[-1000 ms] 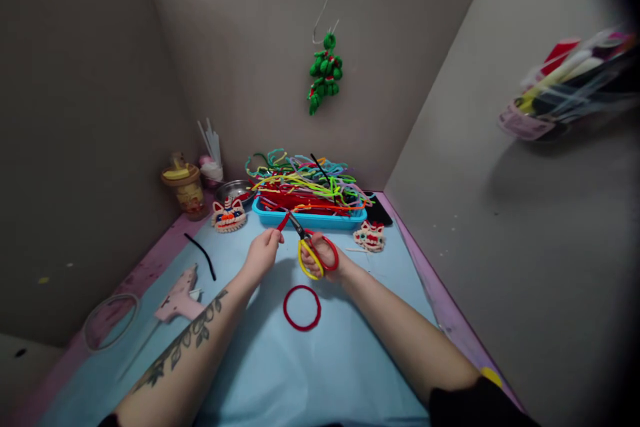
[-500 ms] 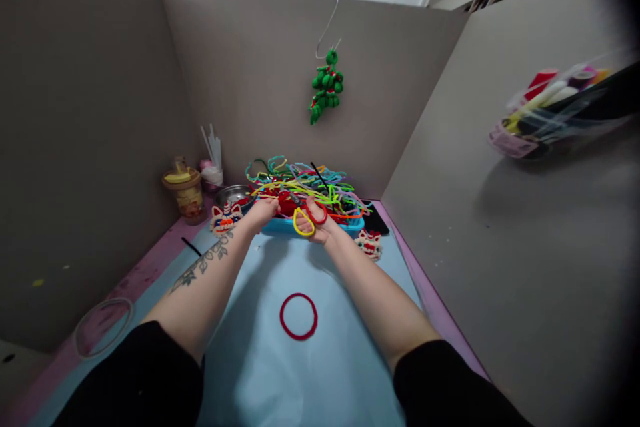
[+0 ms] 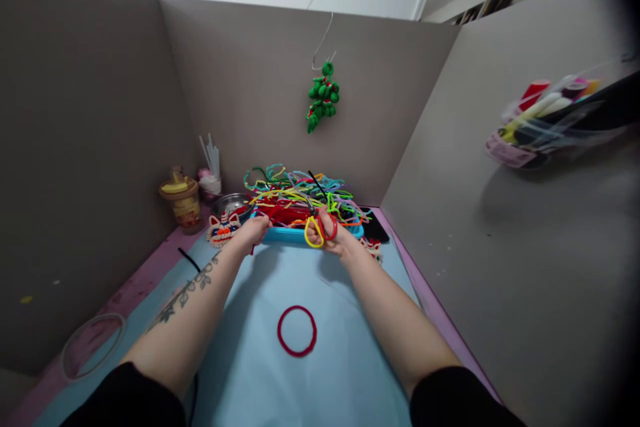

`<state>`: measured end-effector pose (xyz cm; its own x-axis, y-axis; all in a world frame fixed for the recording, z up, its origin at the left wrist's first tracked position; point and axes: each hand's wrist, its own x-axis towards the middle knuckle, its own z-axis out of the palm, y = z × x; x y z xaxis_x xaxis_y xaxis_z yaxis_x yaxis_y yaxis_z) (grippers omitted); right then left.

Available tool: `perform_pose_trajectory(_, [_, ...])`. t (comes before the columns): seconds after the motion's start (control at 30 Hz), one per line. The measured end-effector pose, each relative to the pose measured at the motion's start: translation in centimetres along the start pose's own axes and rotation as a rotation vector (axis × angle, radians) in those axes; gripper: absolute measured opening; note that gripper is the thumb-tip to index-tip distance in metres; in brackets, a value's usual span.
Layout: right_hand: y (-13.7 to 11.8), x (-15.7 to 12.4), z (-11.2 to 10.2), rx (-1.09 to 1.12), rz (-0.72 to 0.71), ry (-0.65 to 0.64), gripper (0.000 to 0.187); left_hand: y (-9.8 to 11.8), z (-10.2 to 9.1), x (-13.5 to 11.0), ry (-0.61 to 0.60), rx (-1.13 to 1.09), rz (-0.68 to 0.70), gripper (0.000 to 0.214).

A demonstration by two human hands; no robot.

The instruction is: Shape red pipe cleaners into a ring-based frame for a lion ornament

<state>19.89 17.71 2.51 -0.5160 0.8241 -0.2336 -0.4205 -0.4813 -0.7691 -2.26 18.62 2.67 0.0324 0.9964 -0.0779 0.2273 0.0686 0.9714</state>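
My right hand [image 3: 327, 233] is closed around scissors [image 3: 314, 232] with one yellow and one red handle loop, their blades pointing away over the basket. At the basket's left front corner, my left hand [image 3: 256, 229] pinches a thin red fuzzy strand, which looks like a pipe cleaner [image 3: 253, 250]; its short end hangs below the fingers. The blue basket [image 3: 290, 235] is heaped with pipe cleaners [image 3: 280, 195] of many colours. A dark red ring [image 3: 297, 331] lies flat on the light blue sheet [image 3: 250, 373], between my forearms.
Left of the basket are a lion-face piece [image 3: 223, 229], a metal bowl [image 3: 231, 203], a lidded cup [image 3: 183, 203] and a clear hoop [image 3: 93, 347]. A second face piece [image 3: 374, 250] and a black flat object [image 3: 376, 227] lie right. A green ornament [image 3: 324, 99] hangs behind.
My left hand has drawn back and left from the basket, with the red strand end now showing below it. My right hand and the scissors have shifted right, away from the left hand.
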Motion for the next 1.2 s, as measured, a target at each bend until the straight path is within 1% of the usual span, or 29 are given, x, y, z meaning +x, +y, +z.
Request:
perform_pose_trajectory(0.07, [0.5, -0.5, 0.6, -0.015, -0.01, -0.009, 0.074, -0.1, 0.3, -1.1, -0.085, -0.058, -0.04, 0.021])
perform_pose_trajectory(0.13, [0.8, -1.0, 1.2, -0.056, -0.016, -0.019, 0.077, -0.3, 0.6, -2.4, -0.136, -0.108, -0.07, 0.025])
perform_pose_trajectory(0.2, [0.7, -1.5, 1.7, -0.194, -0.043, 0.011, 0.075, -0.6, 0.8, -3.6, -0.167, -0.207, -0.121, 0.026])
perform_pose_trajectory(0.23, [0.6, -1.7, 1.9, -0.335, -0.071, 0.077, 0.073, -0.8, 0.8, -4.2, -0.181, -0.261, -0.149, 0.026])
perform_pose_trajectory(0.27, [0.4, -2.0, 2.1, -0.509, -0.102, 0.171, 0.07, -1.1, 0.8, -4.8, -0.188, -0.302, -0.164, 0.026])
perform_pose_trajectory(0.33, [0.0, -2.4, 2.2, -0.852, -0.16, 0.401, 0.062, -1.5, 0.5, -5.7, -0.196, -0.358, -0.18, 0.028])
perform_pose_trajectory(0.4, [-0.4, -2.9, 2.2, -1.19, -0.167, 0.606, 0.058, -2.0, 0.3, -6.3, -0.176, -0.4, -0.171, 0.03])
perform_pose_trajectory(0.43, [-0.4, -3.1, 2.2, -1.358, -0.145, 0.668, 0.059, -2.2, 0.2, -6.5, -0.158, -0.421, -0.166, 0.031])
perform_pose_trajectory(0.5, [-0.4, -3.3, 2.2, -1.69, -0.102, 0.744, 0.055, -2.7, 0.1, -6.8, -0.122, -0.459, -0.164, 0.032])
perform_pose_trajectory(0.53, [-0.3, -3.4, 2.3, -1.822, -0.095, 0.76, 0.052, -2.9, 0.1, -6.9, -0.108, -0.476, -0.168, 0.032])
perform_pose_trajectory(0.57, [-0.2, -3.5, 2.3, -1.899, -0.087, 0.752, 0.048, -3.1, 0.1, -7.0, -0.099, -0.491, -0.174, 0.033])
perform_pose_trajectory(0.63, [0.0, -3.6, 2.4, -1.959, -0.034, 0.707, 0.046, -3.5, 0.0, -7.1, -0.097, -0.514, -0.177, 0.033])
perform_pose_trajectory(0.7, [0.0, -3.7, 2.3, -1.959, 0.043, 0.682, 0.05, -3.8, 0.0, -7.3, -0.107, -0.528, -0.169, 0.034])
perform_pose_trajectory(0.8, [0.0, -3.7, 2.2, -1.951, 0.057, 0.728, 0.055, -4.0, 0.0, -7.5, -0.12, -0.533, -0.154, 0.033])
perform_pose_trajectory(0.9, [0.1, -3.8, 2.0, -1.937, 0.079, 0.703, 0.058, -4.3, 0.0, -7.4, -0.123, -0.53, -0.152, 0.032])
perform_pose_trajectory(1.07, [0.4, -4.0, 1.7, -1.938, 0.038, 0.762, 0.054, -4.6, 0.4, -7.3, -0.145, -0.52, -0.14, 0.031])
perform_pose_trajectory(1.13, [0.5, -4.1, 1.4, -1.899, -0.032, 0.801, 0.052, -4.6, 0.6, -7.4, -0.139, -0.518, -0.139, 0.032])
perform_pose_trajectory(1.2, [0.7, -4.1, 1.1, -1.765, -0.143, 0.864, 0.05, -4.5, 0.7, -7.6, -0.124, -0.515, -0.14, 0.033])
